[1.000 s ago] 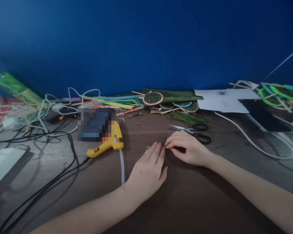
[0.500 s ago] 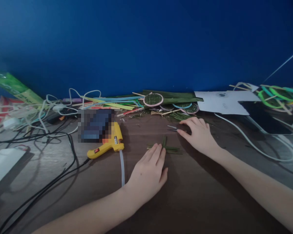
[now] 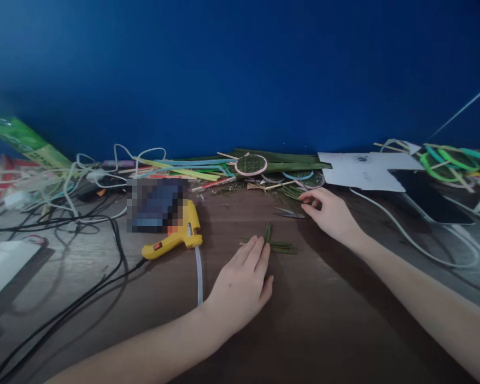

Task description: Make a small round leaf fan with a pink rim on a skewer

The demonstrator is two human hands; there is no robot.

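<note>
My left hand (image 3: 242,277) lies flat on the table, its fingertips pressing on a small cross of woven green leaf strips (image 3: 282,247). Some of the strips are hidden beneath those fingers. Pointed metal tweezers (image 3: 290,214) rest on the table just beyond the cross, their tips spread to the left. My right hand (image 3: 330,214) is past the tweezers with thumb and forefinger closed at the right end of a loose bunch of green leaf strips (image 3: 291,192). How many strips are between the fingers cannot be made out.
At left are a yellow glue gun (image 3: 178,234) with a glue stick, a blurred dark device (image 3: 158,205) and black cables (image 3: 116,256). Round woven pieces (image 3: 250,165) and long leaves line the blue wall. White paper (image 3: 364,173) and a phone (image 3: 428,196) lie right.
My right hand has let go of the tweezers, leaving them on the table, and moved slightly back and right to the leaf strips. My left hand stays in place.
</note>
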